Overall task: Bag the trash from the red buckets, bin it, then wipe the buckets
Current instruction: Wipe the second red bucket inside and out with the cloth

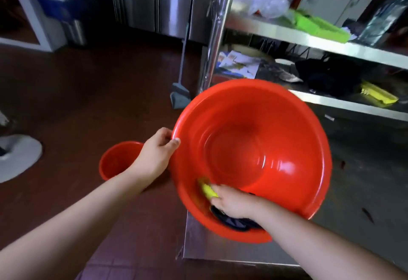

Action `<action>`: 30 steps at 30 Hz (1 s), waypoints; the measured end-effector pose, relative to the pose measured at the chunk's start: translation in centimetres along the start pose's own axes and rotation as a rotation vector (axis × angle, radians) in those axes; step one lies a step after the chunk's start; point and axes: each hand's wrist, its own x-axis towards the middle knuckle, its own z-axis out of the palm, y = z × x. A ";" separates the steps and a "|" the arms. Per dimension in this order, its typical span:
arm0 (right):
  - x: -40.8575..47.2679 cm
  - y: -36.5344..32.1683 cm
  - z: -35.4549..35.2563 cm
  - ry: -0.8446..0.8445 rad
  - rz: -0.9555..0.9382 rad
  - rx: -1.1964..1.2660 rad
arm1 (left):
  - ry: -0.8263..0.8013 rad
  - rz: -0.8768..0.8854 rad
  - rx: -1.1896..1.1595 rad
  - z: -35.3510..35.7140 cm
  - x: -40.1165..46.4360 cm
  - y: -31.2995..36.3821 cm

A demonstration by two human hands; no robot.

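A large red bucket [254, 153] is tilted toward me over the corner of a steel table. My left hand [157, 153] grips its left rim, thumb over the edge. My right hand [234, 203] is inside the bucket at its near wall, holding a yellow sponge [207, 189] against the plastic. Something dark lies under that hand in the bucket's lowest part. A second, smaller red bucket [114, 160] stands on the floor to the left, partly hidden behind my left forearm.
The steel table [353, 191] carries steel shelves [309, 39] holding a green tray, plastic bags, papers and a yellow brush. A grey dustpan with a long handle [180, 94] leans against the shelf post. Steel cabinets stand at the back on brown floor tiles.
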 end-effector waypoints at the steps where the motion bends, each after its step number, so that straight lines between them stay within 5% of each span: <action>1: -0.4 0.2 -0.3 -0.055 0.030 -0.106 | 0.001 0.000 0.033 -0.4 0.0 0.8; 6: -1.2 0.2 -2.0 -0.149 0.063 -0.370 | -0.072 -0.006 0.179 -1.5 0.6 4.2; 13: 2.3 -0.4 -6.3 0.121 -0.141 -0.570 | -0.119 -0.165 0.090 -2.6 2.9 5.8; 17: 5.7 -0.6 -8.6 0.129 -0.238 -0.678 | -0.141 -0.262 0.006 -3.6 4.6 4.8; 23: 10.8 -0.4 -9.1 -0.206 -0.252 -0.876 | -0.302 -0.315 0.122 -5.8 7.8 3.0; 28: 14.3 0.1 -7.8 -0.522 -0.105 -1.132 | -0.333 -0.025 0.277 -5.4 13.3 3.4; 30: 15.0 0.7 -6.7 -0.518 -0.213 -1.141 | -0.368 0.050 0.303 -4.4 15.4 3.9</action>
